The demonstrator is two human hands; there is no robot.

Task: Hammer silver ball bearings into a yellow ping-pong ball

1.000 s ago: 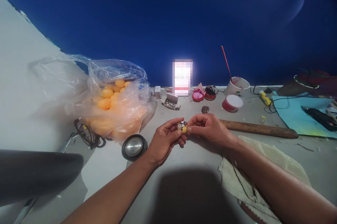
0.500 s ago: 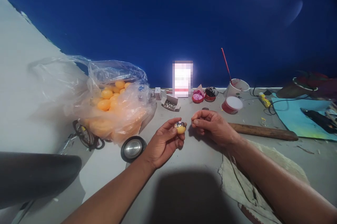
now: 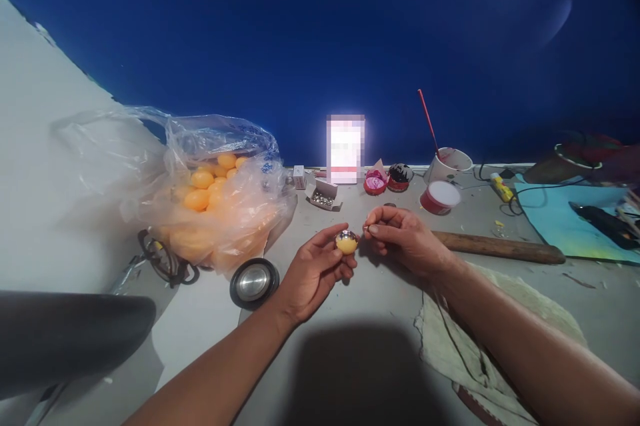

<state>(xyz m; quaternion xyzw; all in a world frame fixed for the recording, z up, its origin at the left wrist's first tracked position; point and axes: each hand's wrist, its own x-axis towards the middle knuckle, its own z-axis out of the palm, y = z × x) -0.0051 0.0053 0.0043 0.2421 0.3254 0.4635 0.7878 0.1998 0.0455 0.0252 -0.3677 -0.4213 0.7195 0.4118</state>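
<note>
My left hand (image 3: 316, 273) holds a small yellow ball (image 3: 346, 245) between thumb and fingers. Shiny silver tack heads cover the ball's upper half; bare yellow shows below. Just to its right, my right hand (image 3: 400, 239) pinches a tiny metallic piece (image 3: 367, 229), which looks like a thumbtack. A narrow gap separates it from the ball. Behind the hands stands an open little box (image 3: 324, 195) of silver tacks. More yellow balls (image 3: 203, 179) fill a clear plastic bag (image 3: 240, 213) on the left.
A round steel lid (image 3: 254, 283) lies by my left forearm. A wooden stick (image 3: 500, 247) and a cloth (image 3: 500, 333) lie on the right. Farther back are a lit screen (image 3: 345, 149), two small decorated pieces (image 3: 376, 181), a red tub (image 3: 440, 198) and a white cup (image 3: 453, 161).
My left hand has shifted slightly right with the yellow ball, which is now a little closer to my right fingertips. The ball is turned slightly. My right hand has hardly moved.
</note>
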